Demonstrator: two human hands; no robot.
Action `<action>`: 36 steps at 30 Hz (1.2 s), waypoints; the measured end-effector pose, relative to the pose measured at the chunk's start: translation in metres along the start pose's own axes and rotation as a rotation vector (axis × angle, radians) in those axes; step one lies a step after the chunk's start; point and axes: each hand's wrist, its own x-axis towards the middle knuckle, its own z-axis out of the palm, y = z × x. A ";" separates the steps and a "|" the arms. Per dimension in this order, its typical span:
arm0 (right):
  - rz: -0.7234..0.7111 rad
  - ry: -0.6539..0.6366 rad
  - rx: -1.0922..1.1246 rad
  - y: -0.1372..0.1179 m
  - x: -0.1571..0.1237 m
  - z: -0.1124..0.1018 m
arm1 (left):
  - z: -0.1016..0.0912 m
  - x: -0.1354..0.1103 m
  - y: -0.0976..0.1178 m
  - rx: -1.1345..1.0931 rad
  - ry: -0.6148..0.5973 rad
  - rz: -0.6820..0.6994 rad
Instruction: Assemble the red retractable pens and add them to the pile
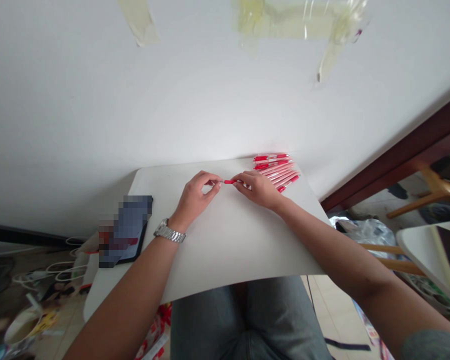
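Observation:
A red pen (228, 182) is held level between my two hands, a little above the white table (225, 240). My left hand (198, 192) pinches its greyish tip end with thumb and forefinger. My right hand (258, 188) grips the other end, and its fingers hide that part. Whether the pen is whole or in parts, I cannot tell. Just beyond my right hand lies a pile of red and pink pens (273, 164), partly covered by that hand.
A dark tablet or phone (135, 225), partly blurred out, rests at the table's left edge. The white wall (195, 100) stands right behind the table. Cables (65, 270) lie on the floor at left. A second white table (416, 240) is at right.

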 end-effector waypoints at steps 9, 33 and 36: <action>0.001 -0.001 0.016 -0.001 -0.001 0.000 | 0.000 0.000 -0.002 0.015 -0.016 -0.011; 0.038 0.014 -0.017 0.001 0.001 -0.004 | -0.005 0.002 -0.018 0.094 0.170 -0.132; 0.039 0.012 -0.011 0.000 0.001 -0.004 | -0.005 0.000 -0.027 0.119 0.123 -0.186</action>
